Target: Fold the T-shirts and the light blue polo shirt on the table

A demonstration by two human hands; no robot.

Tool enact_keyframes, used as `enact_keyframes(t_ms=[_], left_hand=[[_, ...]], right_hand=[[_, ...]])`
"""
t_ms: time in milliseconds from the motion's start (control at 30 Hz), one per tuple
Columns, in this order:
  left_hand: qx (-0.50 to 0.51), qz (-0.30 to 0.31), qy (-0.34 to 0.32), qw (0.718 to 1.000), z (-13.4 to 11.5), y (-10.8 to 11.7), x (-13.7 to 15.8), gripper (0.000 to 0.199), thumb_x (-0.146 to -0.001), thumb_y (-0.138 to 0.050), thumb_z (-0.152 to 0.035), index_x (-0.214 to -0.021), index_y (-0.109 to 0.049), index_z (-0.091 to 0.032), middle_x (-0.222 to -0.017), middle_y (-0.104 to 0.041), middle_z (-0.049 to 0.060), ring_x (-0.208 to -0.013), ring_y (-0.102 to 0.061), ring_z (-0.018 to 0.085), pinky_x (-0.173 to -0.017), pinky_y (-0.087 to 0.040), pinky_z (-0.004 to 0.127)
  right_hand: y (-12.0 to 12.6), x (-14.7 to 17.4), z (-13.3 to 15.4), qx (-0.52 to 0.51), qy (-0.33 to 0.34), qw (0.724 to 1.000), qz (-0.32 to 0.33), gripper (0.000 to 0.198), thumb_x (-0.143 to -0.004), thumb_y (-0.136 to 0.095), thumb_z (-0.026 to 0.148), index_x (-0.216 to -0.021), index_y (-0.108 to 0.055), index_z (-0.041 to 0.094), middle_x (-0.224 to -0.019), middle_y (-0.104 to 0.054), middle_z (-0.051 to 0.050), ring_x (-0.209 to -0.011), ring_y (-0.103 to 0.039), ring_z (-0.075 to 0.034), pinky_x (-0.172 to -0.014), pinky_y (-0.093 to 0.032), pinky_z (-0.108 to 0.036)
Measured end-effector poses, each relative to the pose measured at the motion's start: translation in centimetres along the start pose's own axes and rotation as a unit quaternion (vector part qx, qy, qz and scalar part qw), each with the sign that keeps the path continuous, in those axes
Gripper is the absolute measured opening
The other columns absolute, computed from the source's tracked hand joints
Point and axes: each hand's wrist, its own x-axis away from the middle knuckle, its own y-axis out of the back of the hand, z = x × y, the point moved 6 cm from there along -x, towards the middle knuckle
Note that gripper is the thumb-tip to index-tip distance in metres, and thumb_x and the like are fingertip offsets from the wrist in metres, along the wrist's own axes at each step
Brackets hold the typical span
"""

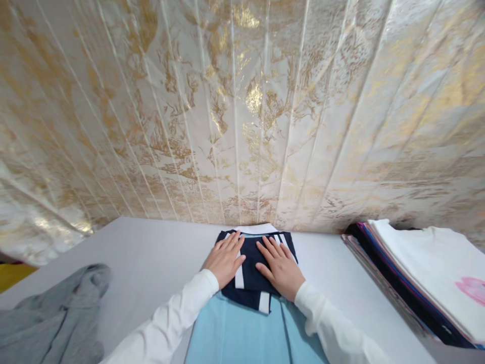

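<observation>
A light blue garment [246, 328] lies on the table with navy, white-striped parts [252, 263] folded over its far end. A strip of white [257, 229] shows past the navy cloth at the back. My left hand [225, 258] rests flat on the left side of the navy cloth, fingers stretched out. On the right side of the same cloth, my right hand [280, 265] lies palm down with its fingers spread. Neither hand grips anything. The near end of the light blue cloth runs out of view at the bottom.
To the right stands a stack of folded clothes [401, 283], topped by a white shirt [435, 263] with a pink print. A grey garment [60, 318] lies crumpled at the left. Something yellow [15, 275] shows beyond the left table edge. A gold-patterned curtain [242, 111] hangs behind the table.
</observation>
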Motion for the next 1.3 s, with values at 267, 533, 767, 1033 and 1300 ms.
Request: enact_keyframes(t_ms=[267,533,767,1033,1300], left_hand=[[0.025,-0.023,0.013,0.999,1.0,0.2,-0.6,0.049,-0.096,-0.032,-0.036,-0.142,-0.032,-0.019,-0.151,-0.024,0.005,-0.139,-0.021,0.019,-0.109,-0.025,0.037],[0.034,-0.017,0.062,0.997,4.0,1.2,1.7,0.049,-0.092,-0.027,-0.019,-0.141,-0.031,-0.016,-0.149,-0.028,0.008,-0.137,-0.025,0.016,-0.108,-0.027,0.037],[0.022,-0.010,0.075,0.997,3.2,2.1,2.0,0.045,-0.090,-0.038,-0.019,-0.135,-0.040,-0.015,-0.145,-0.036,0.014,-0.136,-0.027,0.024,-0.107,-0.025,0.045],[0.070,0.020,0.026,0.997,-1.2,5.3,4.1,0.016,-0.075,-0.059,-0.006,-0.078,-0.061,-0.021,-0.089,-0.062,0.000,-0.091,-0.055,0.019,-0.080,-0.042,0.029],[0.096,0.036,0.087,0.991,-2.4,4.3,5.2,0.006,-0.075,-0.066,-0.015,-0.073,-0.063,-0.020,-0.082,-0.061,0.000,-0.087,-0.054,0.020,-0.076,-0.040,0.030]], right_hand=[[-0.2,-0.8,-0.6,0.032,0.008,0.999,-0.010,0.062,-0.092,-0.027,0.059,-0.144,-0.029,0.025,-0.152,-0.021,-0.004,-0.140,-0.015,-0.023,-0.111,-0.018,-0.048],[-0.4,-0.8,-0.7,0.024,0.015,0.999,-0.016,0.062,-0.091,-0.027,0.060,-0.143,-0.029,0.027,-0.152,-0.022,-0.004,-0.140,-0.015,-0.023,-0.111,-0.018,-0.048],[-0.1,-0.6,-0.9,0.020,0.009,1.000,-0.014,0.062,-0.091,-0.029,0.059,-0.143,-0.031,0.026,-0.152,-0.023,-0.004,-0.140,-0.014,-0.023,-0.111,-0.019,-0.048],[0.0,-0.4,-1.0,0.019,0.004,1.000,-0.012,0.062,-0.092,-0.030,0.058,-0.142,-0.033,0.022,-0.152,-0.024,-0.005,-0.141,-0.013,-0.024,-0.111,-0.019,-0.046],[-0.1,-0.5,-1.1,0.007,0.010,0.999,-0.034,0.060,-0.092,-0.031,0.057,-0.141,-0.036,0.023,-0.151,-0.027,-0.006,-0.140,-0.016,-0.024,-0.110,-0.020,-0.048]])
